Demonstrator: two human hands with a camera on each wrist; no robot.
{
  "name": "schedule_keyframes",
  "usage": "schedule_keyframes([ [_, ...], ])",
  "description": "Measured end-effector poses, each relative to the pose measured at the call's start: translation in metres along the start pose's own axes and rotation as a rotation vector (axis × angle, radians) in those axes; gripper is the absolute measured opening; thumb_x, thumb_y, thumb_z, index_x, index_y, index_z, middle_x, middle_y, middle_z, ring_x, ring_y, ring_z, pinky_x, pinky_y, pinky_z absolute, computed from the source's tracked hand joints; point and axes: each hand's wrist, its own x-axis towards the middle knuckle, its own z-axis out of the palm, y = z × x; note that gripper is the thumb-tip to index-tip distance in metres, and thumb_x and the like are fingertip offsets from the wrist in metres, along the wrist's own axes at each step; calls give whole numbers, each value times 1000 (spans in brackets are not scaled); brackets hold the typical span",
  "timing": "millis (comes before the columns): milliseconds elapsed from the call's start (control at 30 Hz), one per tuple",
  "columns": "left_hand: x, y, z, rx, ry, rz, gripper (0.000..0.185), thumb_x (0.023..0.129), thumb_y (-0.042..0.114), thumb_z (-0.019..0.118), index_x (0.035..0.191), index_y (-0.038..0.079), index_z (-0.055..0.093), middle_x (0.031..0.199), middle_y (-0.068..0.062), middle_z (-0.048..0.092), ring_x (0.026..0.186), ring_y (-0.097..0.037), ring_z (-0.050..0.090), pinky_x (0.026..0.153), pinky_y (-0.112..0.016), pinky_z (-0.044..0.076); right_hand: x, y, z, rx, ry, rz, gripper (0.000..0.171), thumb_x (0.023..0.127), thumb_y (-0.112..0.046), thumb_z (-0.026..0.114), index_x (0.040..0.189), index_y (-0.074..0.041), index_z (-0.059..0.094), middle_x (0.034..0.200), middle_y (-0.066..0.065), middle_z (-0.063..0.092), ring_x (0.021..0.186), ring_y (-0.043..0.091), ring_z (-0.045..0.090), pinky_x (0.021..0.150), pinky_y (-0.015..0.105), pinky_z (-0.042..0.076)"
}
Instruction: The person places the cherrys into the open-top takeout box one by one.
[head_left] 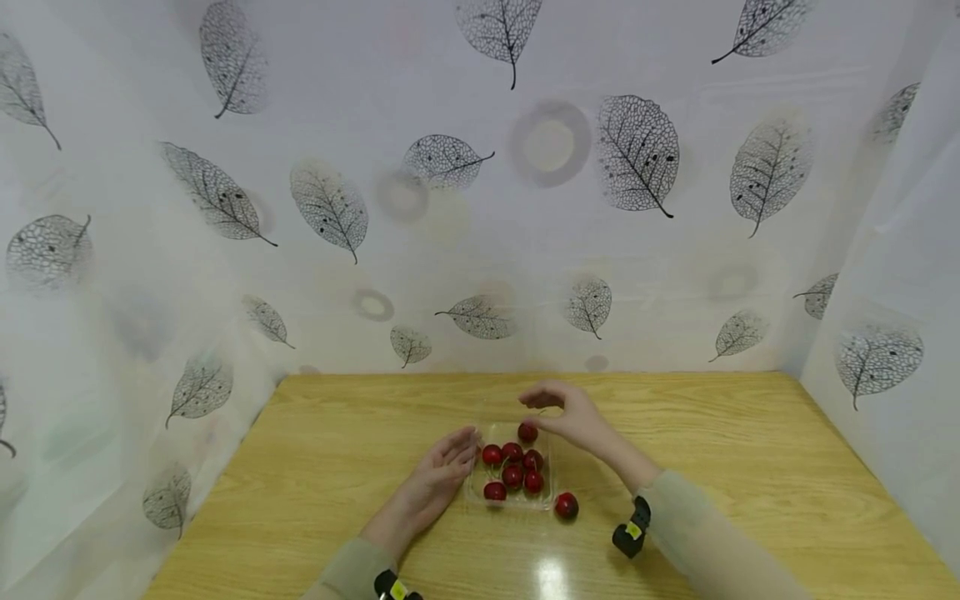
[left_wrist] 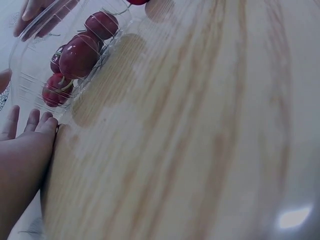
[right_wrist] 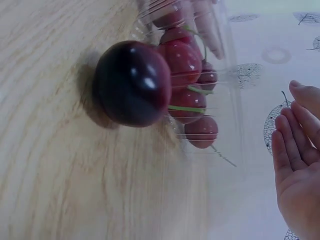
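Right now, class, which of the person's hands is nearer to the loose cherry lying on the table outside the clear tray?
Right. The right hand hovers over the tray's far end; its wrist passes beside the cherry. The left hand rests against the tray's opposite side.

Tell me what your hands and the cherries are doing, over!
Left hand open, touching clear tray. Right hand hovering above tray, holding nothing visible. One cherry outside on table. Nothing blocking.

Pale greenish-beige sleeves point(head_left: 705, 533), black wrist cameras point(head_left: 632, 527) with yellow tags.
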Motion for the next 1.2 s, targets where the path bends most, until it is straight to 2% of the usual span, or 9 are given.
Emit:
schedule_keyframes([
  [200, 0, 1, 2, -6, 1, 0, 73, 102, -11, 45, 165, -10, 9, 174, -29, 12, 137, -3, 49, 118, -15, 43, -7, -5, -9, 23, -1, -2, 32, 93, -7, 79, 123, 3, 72, 121, 22, 76, 111, 41, 72, 103, 59, 59],
  [533, -3, 4, 3, -7, 5, -4, 75, 102, -9, 49, 165, -10, 9, 174, -28, 14, 139, -5, 48, 119, -15, 42, -25, -4, -23, -27, -16, -25, 29, 93, -7, 80, 119, 2, 74, 116, 19, 76, 106, 35, 74, 99, 42, 63],
  [700, -3, 4, 3, -5, -6, -3, 75, 102, -8, 48, 165, -10, 8, 175, -29, 10, 142, -7, 45, 120, -15, 41, -37, 0, -29, -36, -21, -40, 27, 92, -6, 80, 117, 2, 74, 114, 19, 76, 103, 29, 74, 97, 33, 63],
  [833, -4, 4, 3, -5, -10, -10, 76, 102, -7, 49, 166, -9, 7, 175, -29, 7, 146, -10, 43, 120, -15, 40, -47, 5, -33, -49, -35, -26, 27, 92, -7, 80, 117, 2, 74, 114, 17, 76, 103, 22, 74, 97, 29, 62],
  [1100, -3, 3, 2, -21, -2, -13, 77, 102, -7, 50, 166, -9, 8, 175, -28, 10, 144, -9, 44, 120, -15, 41, -66, 11, -37, -32, -64, -9, 26, 92, -5, 79, 115, 6, 73, 114, 22, 75, 102, 25, 74, 97, 26, 62],
  [1200, -3, 3, 3, -26, -3, -12, 76, 101, -8, 49, 166, -9, 8, 175, -28, 9, 143, -8, 45, 120, -15, 41, -72, 14, -39, -16, -74, 2, 26, 92, -6, 79, 115, 4, 73, 115, 22, 75, 102, 24, 74, 97, 23, 61],
])
